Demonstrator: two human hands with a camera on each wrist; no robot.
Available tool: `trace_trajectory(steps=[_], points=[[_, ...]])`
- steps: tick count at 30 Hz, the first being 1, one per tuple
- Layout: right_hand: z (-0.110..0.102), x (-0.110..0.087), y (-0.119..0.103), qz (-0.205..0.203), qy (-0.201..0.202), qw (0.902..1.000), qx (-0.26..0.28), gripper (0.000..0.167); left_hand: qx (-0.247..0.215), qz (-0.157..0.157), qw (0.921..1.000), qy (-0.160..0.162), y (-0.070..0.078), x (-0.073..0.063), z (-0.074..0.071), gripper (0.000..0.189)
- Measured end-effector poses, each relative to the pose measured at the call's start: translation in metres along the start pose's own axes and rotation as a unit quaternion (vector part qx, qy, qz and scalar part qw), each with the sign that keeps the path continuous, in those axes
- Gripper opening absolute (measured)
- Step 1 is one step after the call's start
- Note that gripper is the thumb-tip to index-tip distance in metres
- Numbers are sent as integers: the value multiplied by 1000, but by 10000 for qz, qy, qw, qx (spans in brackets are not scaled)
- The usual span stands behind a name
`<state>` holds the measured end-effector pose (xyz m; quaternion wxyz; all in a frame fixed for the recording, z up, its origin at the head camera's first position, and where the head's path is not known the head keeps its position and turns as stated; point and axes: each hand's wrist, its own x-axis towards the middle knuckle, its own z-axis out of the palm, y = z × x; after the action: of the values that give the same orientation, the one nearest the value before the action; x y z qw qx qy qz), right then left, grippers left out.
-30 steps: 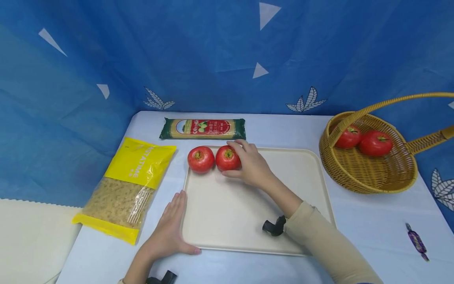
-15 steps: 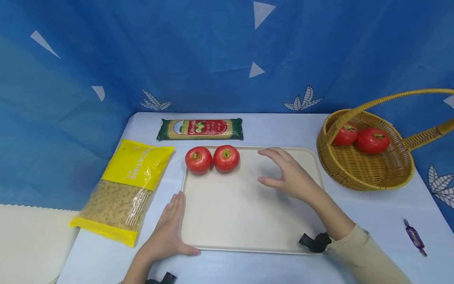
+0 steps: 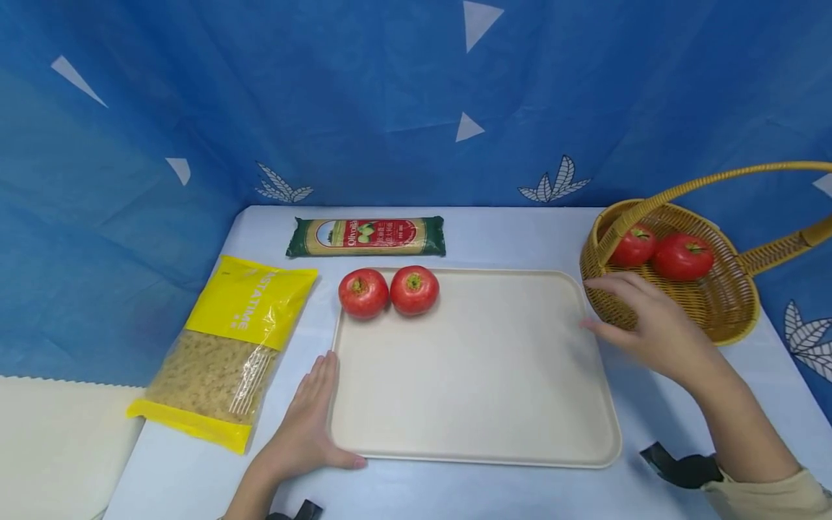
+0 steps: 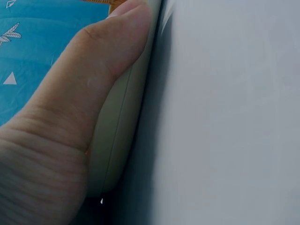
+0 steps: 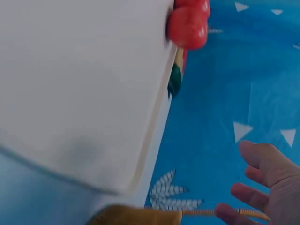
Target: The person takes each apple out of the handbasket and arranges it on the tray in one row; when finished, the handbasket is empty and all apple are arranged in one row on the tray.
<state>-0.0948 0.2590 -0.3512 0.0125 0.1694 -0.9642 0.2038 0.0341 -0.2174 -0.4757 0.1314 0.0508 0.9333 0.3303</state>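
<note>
My left hand rests with straight fingers along the left edge and near-left corner of a cream tray. In the left wrist view its thumb lies against the tray's rim. Two red apples sit side by side in the tray's far-left corner. My right hand hovers past the tray's right edge with fingers spread and nothing in them, overlapping the front of a wicker basket in the head view. Inside the basket lie two more red apples.
A green-ended spaghetti pack lies behind the tray. To the left is a yellow-topped bag of pasta. The basket's tall handle arches over it. A blue curtain hangs behind the white table.
My right hand has let go of the second apple in the tray and moved right to the basket. The left hand has stayed at the tray's edge.
</note>
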Motion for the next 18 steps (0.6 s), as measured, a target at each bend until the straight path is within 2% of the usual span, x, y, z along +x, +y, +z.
trace_trajectory(steps=[4, 9, 15, 18], points=[[-17, -3, 20, 298, 84, 9993, -198, 61, -17, -6, 10000, 10, 0, 0, 0, 163], [-30, 5, 43, 622, 154, 9978, -182, 62, -17, 16, 10000, 84, 0, 1, -1, 163], [-28, 23, 71, 953, 320, 9949, -126, 67, -7, 28, 10000, 94, -1, 1, 0, 162], [-24, 31, 83, 1261, 341, 9914, -35, 74, -30, -4, 10000, 53, -1, 0, 0, 162]])
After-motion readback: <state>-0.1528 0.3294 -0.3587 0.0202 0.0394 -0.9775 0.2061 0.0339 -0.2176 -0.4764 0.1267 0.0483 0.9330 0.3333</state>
